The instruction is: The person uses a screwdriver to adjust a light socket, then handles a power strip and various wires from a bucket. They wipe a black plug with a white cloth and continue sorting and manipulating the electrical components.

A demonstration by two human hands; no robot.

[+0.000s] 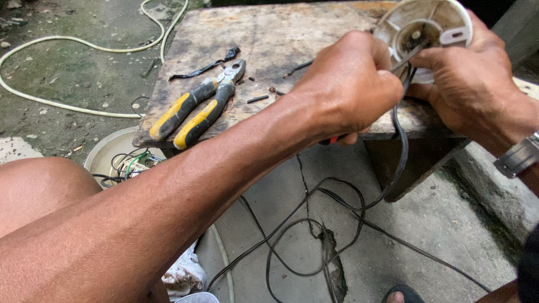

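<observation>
At six o'clock a black cable [314,235] loops over the floor. On the bench [269,39], pliers [196,109] lie at nine. Left hand [351,84] fists a red-handled tool; right hand [471,84] clasps the white round housing [426,25] at one.

No packages, labels, signs or screens anywhere I can see here, neither on the bench in front of me nor on the ground below.
</observation>
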